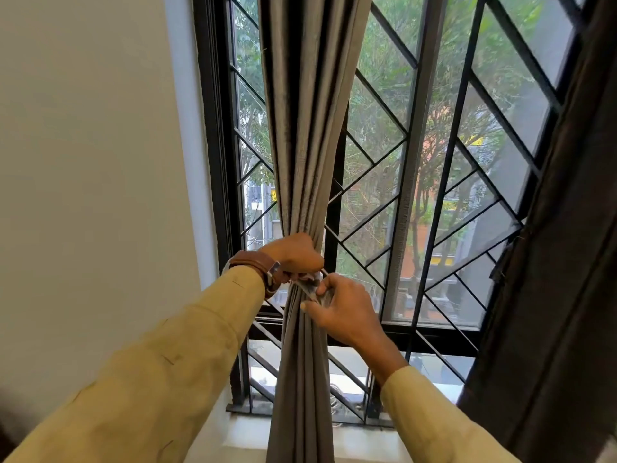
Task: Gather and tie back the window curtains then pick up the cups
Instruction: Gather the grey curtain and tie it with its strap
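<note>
now the left hand grips the gathered grey curtain so its folds cannot spread; the right hand pinches a tie band just below it.

Barred window beside pale wall

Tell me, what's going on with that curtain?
A person is tying back the grey curtain at the window. The left grip holds the folds bunched together, and the right grip pinches what looks like a tie band at the same spot. It doesn't look fastened yet. The dark curtain on the right hangs loose.
</note>
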`<state>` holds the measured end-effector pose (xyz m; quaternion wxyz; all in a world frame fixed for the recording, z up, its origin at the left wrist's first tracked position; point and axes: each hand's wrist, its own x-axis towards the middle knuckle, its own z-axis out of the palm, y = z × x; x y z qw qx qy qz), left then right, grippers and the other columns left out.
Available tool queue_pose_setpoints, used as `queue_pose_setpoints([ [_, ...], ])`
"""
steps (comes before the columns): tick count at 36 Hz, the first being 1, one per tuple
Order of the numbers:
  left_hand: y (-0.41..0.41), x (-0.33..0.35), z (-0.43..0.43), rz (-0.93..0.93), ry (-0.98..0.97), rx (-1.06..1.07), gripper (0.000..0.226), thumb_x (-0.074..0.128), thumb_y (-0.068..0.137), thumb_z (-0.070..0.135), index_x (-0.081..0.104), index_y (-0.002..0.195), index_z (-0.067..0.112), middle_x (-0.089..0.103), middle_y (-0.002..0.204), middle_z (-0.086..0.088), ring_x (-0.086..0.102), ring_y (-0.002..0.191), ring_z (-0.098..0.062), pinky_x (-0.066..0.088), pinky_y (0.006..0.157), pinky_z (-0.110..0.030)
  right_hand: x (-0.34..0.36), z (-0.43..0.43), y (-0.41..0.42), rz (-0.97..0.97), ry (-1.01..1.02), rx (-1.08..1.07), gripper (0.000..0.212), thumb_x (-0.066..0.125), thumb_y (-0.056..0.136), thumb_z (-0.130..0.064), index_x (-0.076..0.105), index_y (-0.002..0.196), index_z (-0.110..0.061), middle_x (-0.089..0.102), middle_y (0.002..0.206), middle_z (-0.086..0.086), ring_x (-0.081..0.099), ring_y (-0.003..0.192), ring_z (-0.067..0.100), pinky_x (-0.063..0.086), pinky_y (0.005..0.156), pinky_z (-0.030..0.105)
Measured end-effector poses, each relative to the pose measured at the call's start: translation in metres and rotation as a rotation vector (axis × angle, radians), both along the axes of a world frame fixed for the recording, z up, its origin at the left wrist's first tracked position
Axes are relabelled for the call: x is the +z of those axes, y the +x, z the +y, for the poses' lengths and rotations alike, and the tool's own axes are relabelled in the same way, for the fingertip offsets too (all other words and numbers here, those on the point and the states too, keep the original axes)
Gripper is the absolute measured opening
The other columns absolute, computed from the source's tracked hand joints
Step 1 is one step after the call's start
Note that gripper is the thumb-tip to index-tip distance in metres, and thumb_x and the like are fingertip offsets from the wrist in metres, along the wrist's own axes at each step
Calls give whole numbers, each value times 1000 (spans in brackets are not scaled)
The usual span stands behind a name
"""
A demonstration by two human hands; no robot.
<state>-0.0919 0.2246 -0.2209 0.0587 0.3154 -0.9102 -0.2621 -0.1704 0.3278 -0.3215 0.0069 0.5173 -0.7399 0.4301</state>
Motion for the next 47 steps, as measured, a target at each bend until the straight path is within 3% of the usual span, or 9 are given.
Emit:
queue_pose_setpoints([
  [6,12,-8,-9,-19,96,-113,9,57,89,12,57,83,6,42,63,-1,33,50,-11,28,45,-21,-4,0,-5,94,31,4,10,64,86,-16,58,84,-24,51,83,-7,49,72,7,35,59,18],
  [15,22,-13,-21,-9,63,-221,19,57,91,18,62,73,12,46,61,-1,36,47,-10,31,43,-20,1,7,-7,191,35,57,6,60,91,-22,62,89,-27,60,81,-7,55,72,7,38,61,18],
  [22,18,-21,-27,47,-201,-222,31,55,93,18,54,61,16,46,60,1,44,55,-12,35,54,-22,3,10,-12,368,-2,77,18,54,99,-32,65,102,-19,56,89,-6,52,76,12,48,70,30],
  [30,17,-32,-28,80,-389,-217,22,51,88,15,53,70,27,57,78,0,58,78,-21,50,75,-35,15,12,-13,610,-155,83,47,35,94,-46,66,103,-13,64,103,4,60,66,23,53,54,36],
  [33,19,-31,-27,98,-307,-285,24,47,91,9,58,72,21,60,79,-2,56,75,-16,47,74,-31,26,9,-19,585,-235,83,49,32,98,-49,65,100,-13,64,102,4,59,62,24,51,52,39],
  [36,22,-28,-21,148,-212,-322,23,43,95,10,65,88,9,60,89,-3,56,84,-14,42,77,-25,34,0,-26,524,-272,81,25,44,97,-30,65,101,-16,66,96,1,58,65,22,51,57,40],
  [40,25,-28,-21,159,-155,-348,18,46,97,18,60,85,18,55,86,5,53,82,-9,37,72,-18,37,-14,-33,359,-268,98,13,50,99,-21,63,97,-21,66,82,-4,48,56,4,50,58,38],
  [43,29,-31,-25,164,-220,-396,14,60,90,24,65,93,11,62,93,-6,59,86,-14,42,74,-20,36,-21,-36,236,-259,129,12,50,100,-24,61,96,-24,65,76,-8,59,56,10,54,57,42],
  [47,32,-38,-28,260,-392,-386,6,64,85,17,60,81,15,57,80,7,54,73,-6,45,71,-23,35,-29,-37,154,-250,150,9,52,99,-30,57,94,-25,66,77,-6,62,53,21,53,55,48],
])
